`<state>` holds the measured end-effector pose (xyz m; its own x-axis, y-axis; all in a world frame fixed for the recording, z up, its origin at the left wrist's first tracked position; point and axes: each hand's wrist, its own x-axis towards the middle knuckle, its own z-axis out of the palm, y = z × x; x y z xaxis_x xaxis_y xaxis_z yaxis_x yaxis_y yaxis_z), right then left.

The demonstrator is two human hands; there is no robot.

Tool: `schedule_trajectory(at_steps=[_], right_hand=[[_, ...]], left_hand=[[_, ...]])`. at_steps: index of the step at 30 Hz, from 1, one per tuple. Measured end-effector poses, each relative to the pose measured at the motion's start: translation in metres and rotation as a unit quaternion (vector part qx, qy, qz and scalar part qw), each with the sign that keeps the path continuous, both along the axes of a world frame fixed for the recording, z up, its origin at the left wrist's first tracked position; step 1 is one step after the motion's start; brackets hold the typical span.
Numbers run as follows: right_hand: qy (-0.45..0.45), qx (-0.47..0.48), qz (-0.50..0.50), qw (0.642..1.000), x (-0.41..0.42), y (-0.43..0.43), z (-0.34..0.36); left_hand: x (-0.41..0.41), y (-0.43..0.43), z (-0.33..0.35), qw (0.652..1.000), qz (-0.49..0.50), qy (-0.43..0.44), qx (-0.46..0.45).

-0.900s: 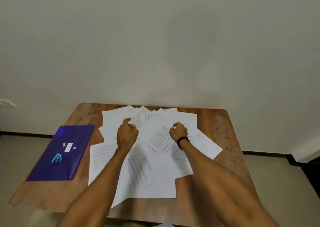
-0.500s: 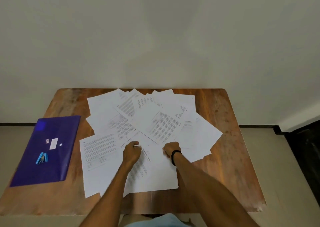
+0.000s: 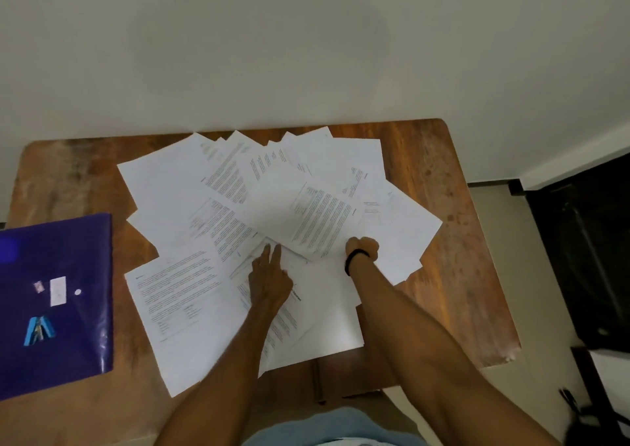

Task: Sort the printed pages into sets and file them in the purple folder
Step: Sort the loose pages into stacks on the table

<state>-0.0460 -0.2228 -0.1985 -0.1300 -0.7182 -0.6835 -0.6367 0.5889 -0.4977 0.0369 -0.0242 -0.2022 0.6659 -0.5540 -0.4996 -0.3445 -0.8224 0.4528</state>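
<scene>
Left hand (image 3: 269,283): fingers (image 3: 276,256) straight, together, pressing printed pages (image 3: 317,220) | right hand (image 3: 363,249): fingers curled, hold unclear | purple folder (image 3: 68,360): tabletop (image 3: 443,159) left

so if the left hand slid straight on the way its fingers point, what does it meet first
Probably the near edge of the tilted printed page with the dense text block, just ahead of the left hand. Whether that edge lies flat or lifted is unclear.

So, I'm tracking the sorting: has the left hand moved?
Yes: the left hand has drawn back from the far pages toward the table's near edge.
</scene>
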Motion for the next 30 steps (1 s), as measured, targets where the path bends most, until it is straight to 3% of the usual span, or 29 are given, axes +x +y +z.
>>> schedule_trajectory(at_steps=[2,6,10,12,19,22,24,26,28,30], right_hand=[[-0.004,0.034,0.01,0.999,-0.005,-0.005,-0.009],[-0.034,0.0,-0.039,0.999,-0.018,-0.016,-0.021],[-0.052,0.029,0.023,0.998,-0.009,-0.023,-0.022],[-0.078,0.042,0.003,0.996,-0.003,-0.02,-0.018],[-0.103,0.052,0.07,0.991,0.015,-0.01,-0.01],[-0.155,-0.045,0.032,0.986,0.008,-0.015,0.012],[-0.108,-0.139,0.044,0.983,-0.005,-0.021,0.033],[-0.074,-0.211,0.08,0.971,-0.024,-0.031,0.05],[-0.072,-0.263,0.159,0.949,-0.044,-0.04,0.061],[-0.081,-0.294,0.261,0.916,-0.06,-0.046,0.073]], left_hand=[[0.002,-0.001,-0.006,0.997,-0.06,-0.006,0.036],[-0.004,0.004,-0.018,0.989,-0.125,-0.014,0.083],[-0.011,0.01,-0.025,0.99,-0.118,-0.044,0.067],[-0.012,0.011,-0.027,0.99,-0.116,-0.051,0.06],[-0.014,0.011,-0.03,0.993,-0.104,-0.029,0.051],[-0.004,0.008,-0.027,0.997,-0.067,0.035,0.032],[0.005,0.004,-0.017,0.993,0.027,0.101,-0.051],[0.015,0.001,0.0,0.968,0.156,0.129,-0.147],[0.025,-0.003,0.023,0.953,0.207,0.097,-0.197],[0.036,-0.011,0.046,0.956,0.18,0.028,-0.23]])
